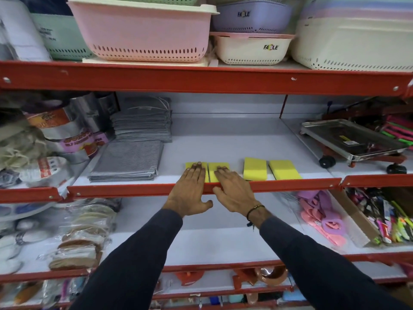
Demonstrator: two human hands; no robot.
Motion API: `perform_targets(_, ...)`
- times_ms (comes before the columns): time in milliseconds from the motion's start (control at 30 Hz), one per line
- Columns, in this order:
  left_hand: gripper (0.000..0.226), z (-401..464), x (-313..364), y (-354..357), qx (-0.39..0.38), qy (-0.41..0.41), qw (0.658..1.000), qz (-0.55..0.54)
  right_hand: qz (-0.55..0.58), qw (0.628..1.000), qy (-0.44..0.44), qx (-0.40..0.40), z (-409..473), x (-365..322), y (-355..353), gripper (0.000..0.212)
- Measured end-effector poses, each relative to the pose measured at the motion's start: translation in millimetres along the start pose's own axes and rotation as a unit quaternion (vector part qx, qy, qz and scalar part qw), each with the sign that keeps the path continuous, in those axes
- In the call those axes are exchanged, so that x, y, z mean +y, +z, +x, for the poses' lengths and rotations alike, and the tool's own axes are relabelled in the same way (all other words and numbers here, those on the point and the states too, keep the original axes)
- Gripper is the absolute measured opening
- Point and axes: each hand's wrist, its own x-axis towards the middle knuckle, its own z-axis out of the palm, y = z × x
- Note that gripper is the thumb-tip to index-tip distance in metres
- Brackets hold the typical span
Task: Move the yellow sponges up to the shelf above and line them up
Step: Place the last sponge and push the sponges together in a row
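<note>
Several yellow sponges lie in a row near the front edge of the middle shelf [223,142]. My left hand [191,193] rests flat, fingers spread, on the leftmost sponge [191,165]. My right hand [233,192] lies flat on the sponge beside it [220,166]. These two sponges touch side by side. Further right, apart from them, lie a third sponge [254,168] and a fourth sponge [283,170] with a dark underside. Neither hand grips anything.
Grey cloths [129,161] are stacked left of the sponges, tape rolls [73,139] beyond them. A wheeled metal tray [353,139] stands at the right. Plastic baskets [143,30] fill the top shelf. The red shelf lip [134,190] runs under my hands.
</note>
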Motion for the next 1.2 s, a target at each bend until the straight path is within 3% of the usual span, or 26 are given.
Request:
perform_targets(233,0.111,-1.8,3.4,1.8,0.001,-0.015,1.000,-0.002,0.042,0.999,0.024,-0.020,-2.0,-11.6,-6.9,0.061)
perform_targets(333,0.112,-0.4,4.2,1.0,-0.003,-0.016,1.000,0.006,0.061,0.995,0.078,0.025,-5.6,12.4,-24.9,0.075)
perform_targets(467,0.113,-0.1,4.4,2.0,-0.002,-0.025,1.000,0.007,-0.028,0.987,0.158,0.012,-11.6,50.8,-32.5,0.074)
perform_targets(700,0.114,0.5,5.1,4.9,0.000,-0.027,1.000,-0.003,-0.009,0.995,0.101,-0.023,-33.4,40.7,-21.1,0.063)
perform_targets(967,0.115,-1.1,7.8,3.5,-0.007,-0.028,1.000,0.004,0.011,0.995,0.099,-0.031,-26.1,21.7,-17.9,0.065)
perform_targets(1133,0.114,-6.8,8.5,6.5,0.005,-0.025,1.000,0.018,0.006,0.985,0.168,0.047,-30.5,68.0,-40.1,0.087)
perform_targets(1200,0.113,-12.1,10.1,10.7,0.022,-0.025,0.999,0.022,-0.013,0.973,0.230,0.029,-36.3,94.2,-44.7,0.091)
